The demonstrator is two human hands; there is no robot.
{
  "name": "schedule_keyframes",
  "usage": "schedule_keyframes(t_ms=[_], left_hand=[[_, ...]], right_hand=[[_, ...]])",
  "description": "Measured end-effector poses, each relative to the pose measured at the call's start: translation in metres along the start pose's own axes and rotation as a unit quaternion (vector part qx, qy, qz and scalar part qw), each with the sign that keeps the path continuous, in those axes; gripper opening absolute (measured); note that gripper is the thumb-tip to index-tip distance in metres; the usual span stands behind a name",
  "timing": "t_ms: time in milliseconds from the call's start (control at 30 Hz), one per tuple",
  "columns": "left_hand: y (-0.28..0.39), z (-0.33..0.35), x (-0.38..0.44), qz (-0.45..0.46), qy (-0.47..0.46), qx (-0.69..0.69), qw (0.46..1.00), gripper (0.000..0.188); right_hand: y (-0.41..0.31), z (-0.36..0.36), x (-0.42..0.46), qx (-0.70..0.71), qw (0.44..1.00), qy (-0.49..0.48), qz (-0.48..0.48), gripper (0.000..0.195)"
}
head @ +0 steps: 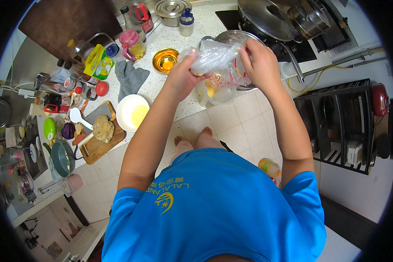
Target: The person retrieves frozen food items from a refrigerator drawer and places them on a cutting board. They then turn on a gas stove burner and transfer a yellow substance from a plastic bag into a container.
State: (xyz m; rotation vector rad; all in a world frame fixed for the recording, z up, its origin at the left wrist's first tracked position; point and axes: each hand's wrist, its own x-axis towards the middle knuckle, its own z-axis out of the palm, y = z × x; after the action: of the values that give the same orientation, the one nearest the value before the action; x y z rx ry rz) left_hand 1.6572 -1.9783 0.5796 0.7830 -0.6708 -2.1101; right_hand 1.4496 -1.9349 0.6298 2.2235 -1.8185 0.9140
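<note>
My left hand [185,73] grips one side of a clear plastic bag [216,59] with red print, thumb on top. At the bag's other side, my right hand [260,62] pinches its edge between thumb and fingers. Beneath the bag is a translucent plastic container [216,96] with something yellowish in it, and a steel pan [235,35] lies partly hidden behind. A small gold-coloured bowl [160,59] sits just beyond my left hand. Beside my left forearm stands a white bowl [124,113] with yellow liquid.
A wooden cutting board [118,136] at left bears a lump of dough [103,128]. A grey cloth [131,78], bottles and a pink-lidded jug [132,44] crowd the counter. A lidded wok [265,19] stands on the stove, its handle reaching towards the counter edge.
</note>
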Motion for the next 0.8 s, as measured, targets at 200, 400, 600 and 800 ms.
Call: schedule_keyframes(t_ms=[200, 400, 600, 800], left_hand=[[0.003, 0.002, -0.002, 0.022, -0.058, 0.215, 0.975, 0.033], [0.004, 0.000, 0.003, 0.038, -0.088, 0.309, 0.946, 0.026], [0.004, -0.007, 0.008, 0.015, 0.018, 0.214, 0.977, 0.028], [0.001, -0.008, 0.011, 0.026, 0.027, 0.186, 0.982, 0.025]], right_hand=[[0.004, 0.001, 0.010, 0.011, 0.993, -0.081, 0.084, 0.020], [0.015, -0.007, 0.025, 0.130, 0.973, -0.146, 0.121, 0.022], [0.028, -0.026, 0.023, 0.153, 0.983, -0.099, -0.002, 0.021], [0.006, -0.038, 0.010, 0.145, 0.986, -0.062, 0.049, 0.024]])
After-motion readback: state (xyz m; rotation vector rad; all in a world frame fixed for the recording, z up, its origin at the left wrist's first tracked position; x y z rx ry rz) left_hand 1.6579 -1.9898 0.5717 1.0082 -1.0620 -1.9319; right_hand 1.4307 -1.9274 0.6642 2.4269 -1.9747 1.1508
